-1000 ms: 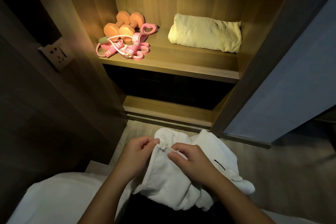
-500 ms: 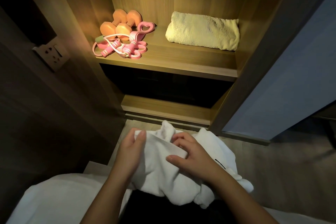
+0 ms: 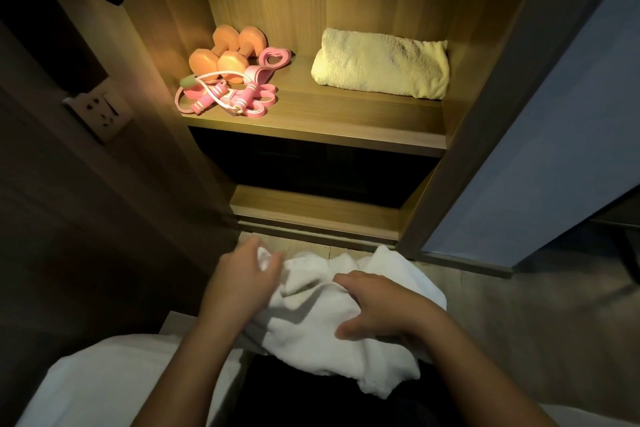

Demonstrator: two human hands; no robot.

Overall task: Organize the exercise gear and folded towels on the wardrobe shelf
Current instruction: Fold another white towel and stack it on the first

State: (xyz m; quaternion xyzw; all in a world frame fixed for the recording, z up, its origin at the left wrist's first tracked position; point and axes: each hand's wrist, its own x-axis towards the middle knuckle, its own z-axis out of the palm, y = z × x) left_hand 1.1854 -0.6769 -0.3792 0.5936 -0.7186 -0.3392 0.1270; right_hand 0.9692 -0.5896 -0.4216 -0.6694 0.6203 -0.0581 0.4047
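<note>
**Folding a limp white towel below the shelf**

Working the white towel low in front of the body, well below the wardrobe shelf and not yet on it. Pinching a bunched corner with the left hand, thumb and fingers closing round the cloth, though blurring there. Spreading the right hand wide over the middle of the towel and pressing down, gripping nothing as far as can be made out.

Judging it as light, soft and wholly limp: sagging off any unsupported edge, slipping out of a fold unless pinned. Probably calling for a hold at the corners or along a folded edge, both hands sharing it, then carrying from beneath on a flat palm. Nothing fragile here; risking only a fold springing open on the way up.

Looking thick and plush, plain white terry, rumpled, with one loose end hanging down toward the right and the folds lying uneven.

Waiting above: lying on the shelf's right side, a yellow towel folded into a fat bundle. Sitting at the back left, two orange dumbbells. Sprawling just in front of them and touching, a pink jump rope and a pink resistance band. Leaving a bare stretch of shelf between gear and yellow towel, seemingly the likely place for the white one.
</note>
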